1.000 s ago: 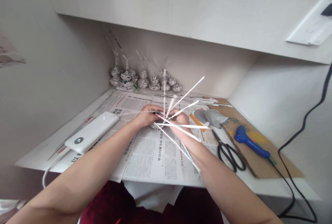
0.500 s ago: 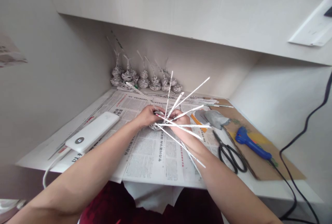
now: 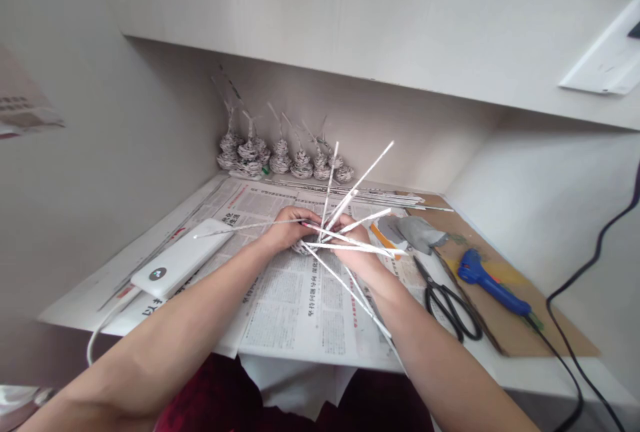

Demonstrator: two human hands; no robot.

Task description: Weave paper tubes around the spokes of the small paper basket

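Above the newspaper-covered white counter (image 3: 535, 371), the left hand (image 3: 290, 227) and the right hand (image 3: 354, 253) are set close together. Between them, nearer the left, a round grey-white woven-paper piece (image 3: 303, 249) is gripped in curled fingers of both, the right fingertips hidden. From it, long, thin, white rolled-paper strips (image 3: 346, 205) are fanned mainly rightward.

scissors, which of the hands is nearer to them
Right. The right hand is left of the scissors, not touching them; the left hand, at the woven piece, is farther left.
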